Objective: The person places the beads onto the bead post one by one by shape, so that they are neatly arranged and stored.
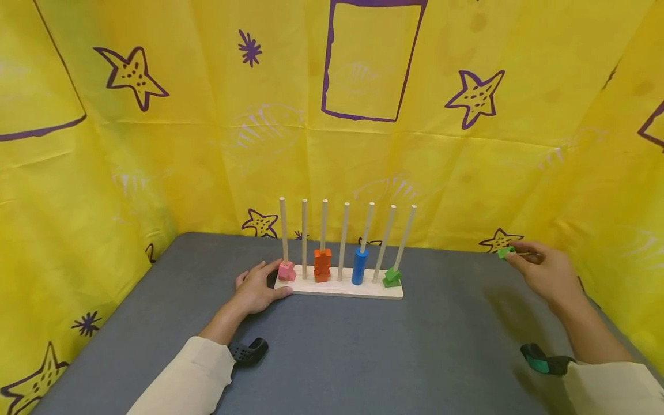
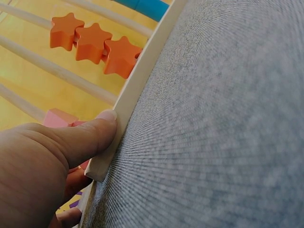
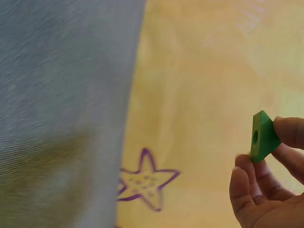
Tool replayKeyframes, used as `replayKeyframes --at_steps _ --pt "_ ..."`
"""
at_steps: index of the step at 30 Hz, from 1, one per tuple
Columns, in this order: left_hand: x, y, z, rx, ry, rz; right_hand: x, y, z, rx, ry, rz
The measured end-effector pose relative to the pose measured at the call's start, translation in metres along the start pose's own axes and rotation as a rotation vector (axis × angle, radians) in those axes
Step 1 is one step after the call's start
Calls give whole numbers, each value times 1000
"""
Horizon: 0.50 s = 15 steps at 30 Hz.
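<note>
A wooden peg board (image 1: 347, 291) with several upright pegs stands on the table. My left hand (image 1: 257, 291) grips its left end, the thumb (image 2: 97, 130) along the front edge and fingers behind. Beside that hand, pink pieces (image 1: 286, 271) sit on the leftmost peg. Orange star-shaped pieces (image 2: 91, 43) are stacked on the third peg, a blue cylinder (image 1: 359, 266) is on the fifth and green pieces (image 1: 392, 278) on the rightmost. Off to the right, my right hand (image 1: 544, 274) pinches a green triangular block (image 3: 262, 137) with a hole in its face, held up above the table.
The grey table (image 1: 332, 357) is bounded at the back and sides by a yellow curtain (image 1: 290, 155) with starfish and fish drawings. Black straps (image 1: 250, 351) circle both wrists below the hands.
</note>
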<state>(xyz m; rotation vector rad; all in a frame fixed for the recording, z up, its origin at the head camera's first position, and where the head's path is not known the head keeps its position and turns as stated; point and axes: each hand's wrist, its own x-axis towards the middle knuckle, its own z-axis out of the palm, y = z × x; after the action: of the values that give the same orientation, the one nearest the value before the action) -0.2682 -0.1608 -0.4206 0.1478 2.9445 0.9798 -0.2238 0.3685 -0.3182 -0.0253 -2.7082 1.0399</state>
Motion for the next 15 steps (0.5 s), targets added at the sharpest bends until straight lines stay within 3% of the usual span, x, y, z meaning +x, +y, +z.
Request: replayKeyframes --at_steps 15 --pt "1 0 0 -7 -13 -7 -3 -67 -11 -10 35 -178"
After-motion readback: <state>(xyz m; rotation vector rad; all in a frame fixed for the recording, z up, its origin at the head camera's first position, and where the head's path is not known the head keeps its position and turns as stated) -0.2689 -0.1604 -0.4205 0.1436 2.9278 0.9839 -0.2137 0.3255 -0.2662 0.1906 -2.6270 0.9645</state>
